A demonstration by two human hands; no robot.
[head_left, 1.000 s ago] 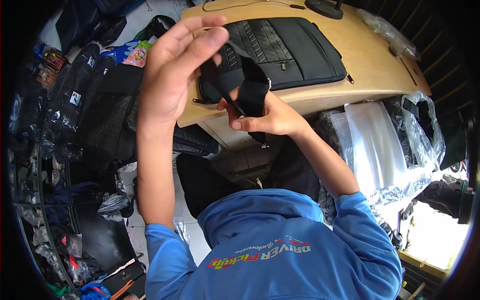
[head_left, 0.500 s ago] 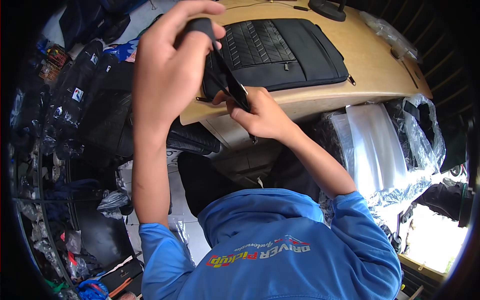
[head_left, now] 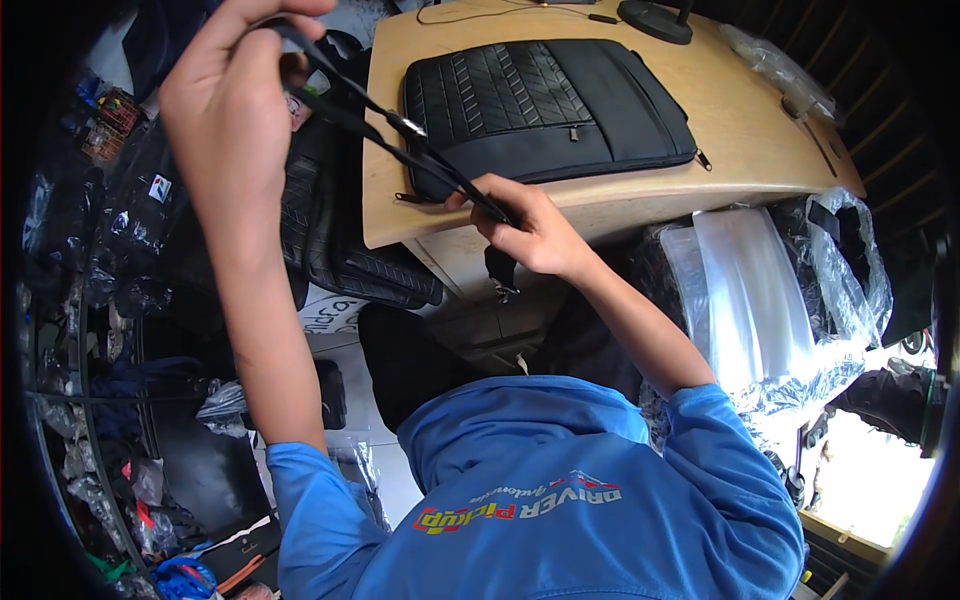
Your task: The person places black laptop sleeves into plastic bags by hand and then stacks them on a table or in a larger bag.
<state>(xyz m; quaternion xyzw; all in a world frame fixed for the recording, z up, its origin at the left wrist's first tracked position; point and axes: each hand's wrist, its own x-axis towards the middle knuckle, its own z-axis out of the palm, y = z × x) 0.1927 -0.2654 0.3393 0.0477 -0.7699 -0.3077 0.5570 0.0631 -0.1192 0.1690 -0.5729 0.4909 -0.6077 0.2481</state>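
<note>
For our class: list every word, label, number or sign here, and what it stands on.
Wording not copied, only located:
Blue shirt: white, red and yellow lettering.
White surface beside the black bags: dark lettering, partly hidden.
Plastic-wrapped dark bundle: small white label, coloured mark, too small to read.
Black strap: no text visible.

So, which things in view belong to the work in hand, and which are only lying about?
In use:
black strap, stretched between left hand and right hand
black zippered bag, probably

Lying about, apparently:
clear plastic sheets
crumpled clear plastic on the wooden desk
</note>
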